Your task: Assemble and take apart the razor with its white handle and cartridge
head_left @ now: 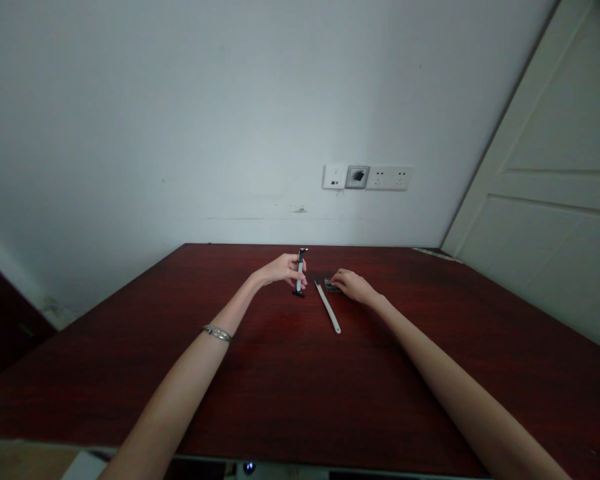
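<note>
My left hand [284,268] is raised a little over the table, its fingers closed round a short grey-and-black tool [300,275]. The tool stands nearly upright, with an angled head at the top and a wider black piece at the bottom. My right hand [351,285] rests on the table, fingers bent together at a small dark, flat, clear-looking packet [329,285]. Its fingers hide part of that packet, and what is inside is too small to tell. Between the hands lies a long pale handle [329,309] with a dark tip pointing away from me.
The dark red wooden table [280,387] reaches back to a white wall [230,120]. Wall sockets [390,178] are set above its back edge. A white panelled door [550,200] stands at the right. A thin pale strip [436,255] lies near the far right corner.
</note>
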A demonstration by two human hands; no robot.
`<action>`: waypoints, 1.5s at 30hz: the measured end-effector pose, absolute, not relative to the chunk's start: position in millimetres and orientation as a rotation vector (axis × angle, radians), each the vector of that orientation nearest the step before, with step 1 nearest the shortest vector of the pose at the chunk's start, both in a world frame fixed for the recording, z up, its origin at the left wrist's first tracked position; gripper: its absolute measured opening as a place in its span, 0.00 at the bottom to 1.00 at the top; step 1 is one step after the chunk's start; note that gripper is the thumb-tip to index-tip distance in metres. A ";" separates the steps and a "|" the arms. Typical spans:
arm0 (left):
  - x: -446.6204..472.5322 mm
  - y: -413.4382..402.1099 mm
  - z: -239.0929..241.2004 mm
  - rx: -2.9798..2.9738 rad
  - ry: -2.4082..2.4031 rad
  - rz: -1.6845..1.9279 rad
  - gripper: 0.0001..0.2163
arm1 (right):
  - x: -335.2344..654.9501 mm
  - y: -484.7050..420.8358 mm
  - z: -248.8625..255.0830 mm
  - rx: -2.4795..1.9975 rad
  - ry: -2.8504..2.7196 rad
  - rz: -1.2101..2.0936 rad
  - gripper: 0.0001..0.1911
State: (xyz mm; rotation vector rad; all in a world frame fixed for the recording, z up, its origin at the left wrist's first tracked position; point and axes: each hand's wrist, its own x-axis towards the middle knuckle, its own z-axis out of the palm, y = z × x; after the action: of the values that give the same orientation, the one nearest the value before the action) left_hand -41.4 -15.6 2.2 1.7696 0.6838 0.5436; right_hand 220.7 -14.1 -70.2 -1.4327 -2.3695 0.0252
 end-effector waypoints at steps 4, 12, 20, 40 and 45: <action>-41.2 -16.3 1.7 1.783 0.706 0.544 0.14 | 219.4 -15.5 -69.1 -1.431 -2.363 0.006 0.12; -35.7 -9.1 -7.1 1.796 0.758 0.660 0.14 | 219.0 -14.0 -71.4 -1.370 -2.308 -0.053 0.11; -30.3 -2.8 -20.9 1.832 0.771 0.775 0.11 | 210.1 -12.4 -51.6 -1.212 -2.168 0.226 0.11; -15.5 -8.5 -23.3 1.808 0.771 0.791 0.10 | 171.1 -39.9 -20.5 -1.053 -2.176 0.344 0.12; -17.0 -8.8 -22.6 1.819 0.771 0.822 0.10 | 172.0 -40.6 -21.2 -1.038 -2.133 0.468 0.13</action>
State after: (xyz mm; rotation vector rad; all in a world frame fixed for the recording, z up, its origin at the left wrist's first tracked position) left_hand -17.0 -8.8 -22.6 1.8186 0.7707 0.8224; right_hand 172.0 -40.6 -21.2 -1.0376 -2.1332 0.4675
